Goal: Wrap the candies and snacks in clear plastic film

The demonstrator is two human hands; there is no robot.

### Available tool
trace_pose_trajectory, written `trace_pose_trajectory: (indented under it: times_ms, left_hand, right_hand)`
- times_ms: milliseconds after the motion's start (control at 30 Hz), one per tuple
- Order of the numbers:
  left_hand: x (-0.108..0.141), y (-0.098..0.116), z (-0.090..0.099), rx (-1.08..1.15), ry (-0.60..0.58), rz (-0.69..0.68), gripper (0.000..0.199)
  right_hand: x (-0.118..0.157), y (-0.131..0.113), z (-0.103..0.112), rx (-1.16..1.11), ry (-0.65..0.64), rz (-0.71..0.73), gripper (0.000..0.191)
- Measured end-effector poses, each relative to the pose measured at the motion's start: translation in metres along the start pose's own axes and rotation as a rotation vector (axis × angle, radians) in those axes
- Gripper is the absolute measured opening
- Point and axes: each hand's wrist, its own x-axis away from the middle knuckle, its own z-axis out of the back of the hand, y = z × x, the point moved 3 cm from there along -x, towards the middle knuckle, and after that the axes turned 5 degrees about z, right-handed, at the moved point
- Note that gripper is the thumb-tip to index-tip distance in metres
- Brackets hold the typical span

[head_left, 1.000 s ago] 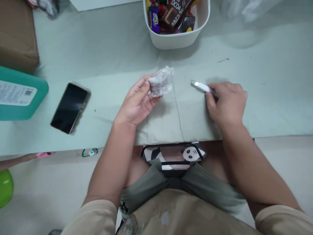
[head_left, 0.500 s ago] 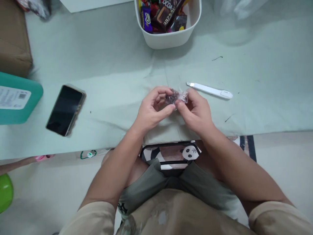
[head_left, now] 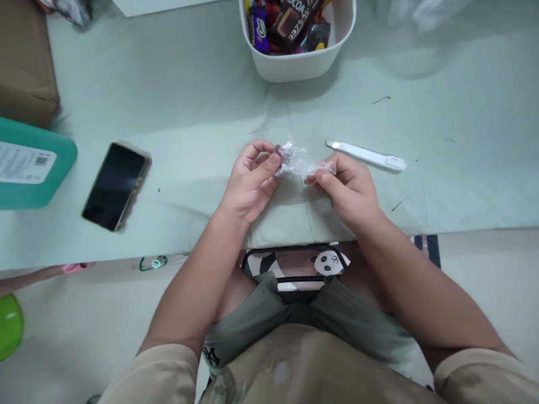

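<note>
Stretched between my hands is a crinkled clear plastic wrapper. My left hand pinches its left end between thumb and fingers, where a small dark brown piece shows, partly covered by the fingers; its exact kind I cannot make out. The wrapper's right end is pinched by my right hand. Just beyond the right hand, a white utility knife lies on the pale green cloth.
A white tub of wrapped sweets stands at the back. To the left are a black phone, a teal container and a cardboard box. The table's front edge runs close to my body, with a panda-print case below it.
My hands have moved apart, the left one leftward with the dark piece. The wrapper, bunched up before, is now drawn out between them. The view has shifted slightly.
</note>
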Motion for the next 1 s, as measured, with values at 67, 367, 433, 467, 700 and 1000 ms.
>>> trace_pose_trajectory:
  times_ms: [67, 367, 433, 467, 700, 1000]
  left_hand:
    - [0.001, 0.0, 0.001, 0.041, 0.009, 0.018, 0.04]
    - [0.003, 0.003, 0.003, 0.018, 0.109, 0.07, 0.02]
    - [0.004, 0.002, 0.001, -0.05, 0.087, 0.052, 0.029]
    - [0.005, 0.001, 0.0, -0.1, 0.079, 0.03, 0.034]
    - [0.005, -0.007, -0.004, -0.347, -0.04, -0.08, 0.052]
    - [0.001, 0.001, 0.001, -0.416, 0.008, 0.007, 0.054]
  right_hand:
    - [0.0, 0.003, 0.0, -0.066, 0.017, -0.015, 0.045]
    - [0.001, 0.024, 0.002, -0.009, 0.127, 0.029, 0.012]
    - [0.002, 0.027, 0.003, 0.028, 0.16, 0.063, 0.016]
    - [0.003, 0.026, 0.002, 0.047, 0.154, 0.075, 0.024]
    - [0.007, 0.005, -0.016, 0.085, -0.088, -0.091, 0.03]
    - [0.002, -0.012, -0.006, 0.271, -0.087, -0.136, 0.011]
